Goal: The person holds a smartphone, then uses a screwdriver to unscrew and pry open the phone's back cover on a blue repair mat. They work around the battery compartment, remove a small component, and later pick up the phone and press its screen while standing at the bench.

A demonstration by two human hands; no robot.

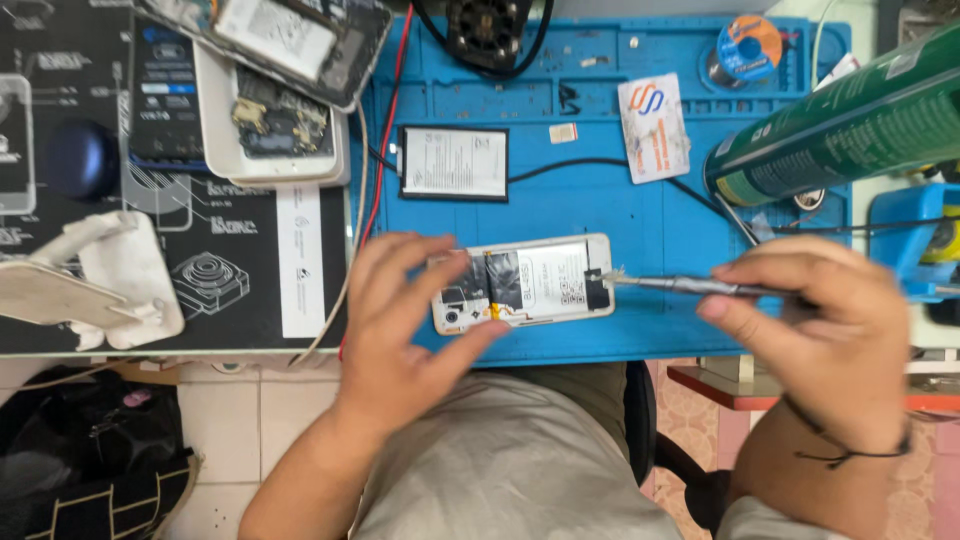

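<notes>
An opened smartphone [540,280] lies back-up on the blue repair mat [600,200], its battery and black tape showing. My left hand [400,320] grips its left end between thumb and fingers. My right hand [810,320] holds a thin metal tool [680,286] whose tip touches the phone's right edge. A loose flat battery [454,162] lies on the mat just beyond the phone.
A white card [653,128] and a solder spool [748,48] sit on the mat's far side. A green cylinder [850,120] slants in at right. Several opened phones [280,90] are stacked at upper left on a black mat [250,240], beside a white cloth [110,280].
</notes>
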